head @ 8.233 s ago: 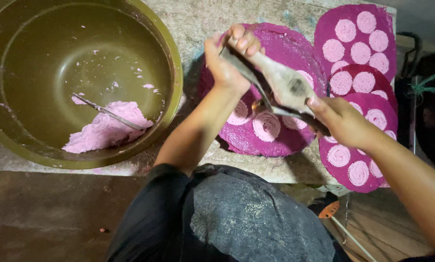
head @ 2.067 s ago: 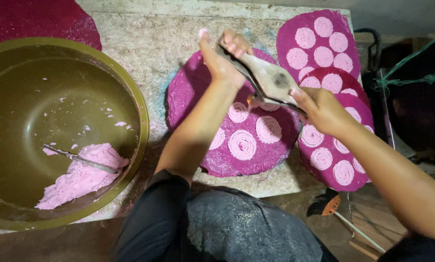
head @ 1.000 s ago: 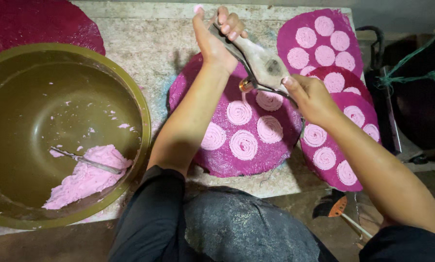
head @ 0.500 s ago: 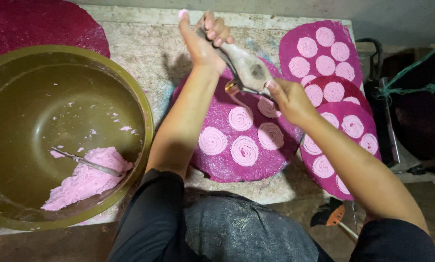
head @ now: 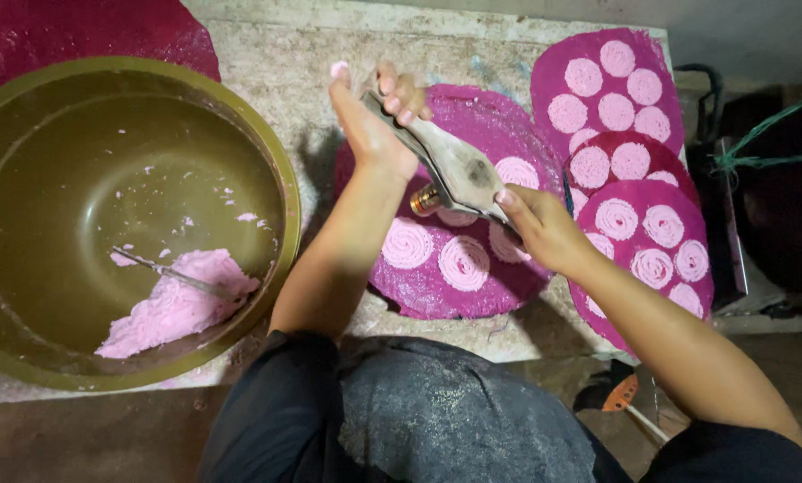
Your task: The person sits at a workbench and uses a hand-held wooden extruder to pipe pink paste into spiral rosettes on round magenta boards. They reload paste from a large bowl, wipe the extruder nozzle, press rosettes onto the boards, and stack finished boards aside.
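My left hand [head: 371, 114] grips the upper end of a grey, dough-smeared wooden press [head: 450, 161], and my right hand [head: 540, 224] grips its lower end. A brass nozzle [head: 425, 199] sticks out under the press. Both hands hold it above a round magenta mat [head: 472, 134] on the stone slab. Several pale pink dough spirals [head: 465, 261] lie on that mat, just below the nozzle.
A big olive bowl [head: 271, 170] at the left holds a lump of pink dough [head: 173, 304] with a metal spoon [head: 164, 271] in it. Three more magenta mats [head: 660, 259] with spirals overlap at the right. Another mat [head: 88, 31] lies at the top left. My dark-clothed lap fills the bottom.
Both hands have carried the press up and left across the mat. More spirals now lie on the middle mat than in the oldest frame. The bowl has not moved.
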`<state>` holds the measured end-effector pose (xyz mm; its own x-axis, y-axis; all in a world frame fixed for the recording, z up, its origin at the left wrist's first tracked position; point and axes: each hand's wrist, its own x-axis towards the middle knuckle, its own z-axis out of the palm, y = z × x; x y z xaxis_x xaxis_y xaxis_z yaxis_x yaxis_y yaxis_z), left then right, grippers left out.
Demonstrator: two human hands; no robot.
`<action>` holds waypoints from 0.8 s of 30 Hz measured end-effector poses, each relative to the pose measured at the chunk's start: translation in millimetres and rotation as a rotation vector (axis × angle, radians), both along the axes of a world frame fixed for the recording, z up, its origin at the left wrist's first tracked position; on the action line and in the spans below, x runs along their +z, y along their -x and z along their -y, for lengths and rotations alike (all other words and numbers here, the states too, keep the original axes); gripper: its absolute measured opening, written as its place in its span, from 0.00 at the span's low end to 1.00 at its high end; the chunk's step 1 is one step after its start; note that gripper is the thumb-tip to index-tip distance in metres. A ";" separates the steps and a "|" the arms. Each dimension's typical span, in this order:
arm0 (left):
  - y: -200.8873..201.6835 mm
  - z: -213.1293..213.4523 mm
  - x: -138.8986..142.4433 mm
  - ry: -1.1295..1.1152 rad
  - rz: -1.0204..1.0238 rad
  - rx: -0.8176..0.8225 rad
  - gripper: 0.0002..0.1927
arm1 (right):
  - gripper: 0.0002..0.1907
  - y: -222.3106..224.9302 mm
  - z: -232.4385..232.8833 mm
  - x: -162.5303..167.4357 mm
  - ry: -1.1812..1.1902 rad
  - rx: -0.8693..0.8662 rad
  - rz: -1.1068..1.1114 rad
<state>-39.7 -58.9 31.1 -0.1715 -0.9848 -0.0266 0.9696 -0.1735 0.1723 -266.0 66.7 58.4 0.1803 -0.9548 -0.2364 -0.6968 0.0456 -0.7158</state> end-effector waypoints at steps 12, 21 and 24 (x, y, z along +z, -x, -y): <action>55.5 -23.4 -15.6 -0.045 0.034 -0.115 0.29 | 0.29 41.6 -47.6 -39.4 0.018 -0.158 0.031; 82.3 -17.2 -5.0 -0.040 0.027 -0.224 0.28 | 0.29 44.2 -50.4 -35.9 0.047 -0.242 0.003; 89.8 -15.1 -2.9 -0.042 0.044 -0.238 0.28 | 0.30 44.1 -50.2 -34.2 0.100 -0.234 -0.031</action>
<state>-129.5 -43.9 28.3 -0.3965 -0.9146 -0.0797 0.8922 -0.4043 0.2013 -310.1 116.9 24.2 -0.0539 -0.9886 -0.1409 -0.6974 0.1382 -0.7032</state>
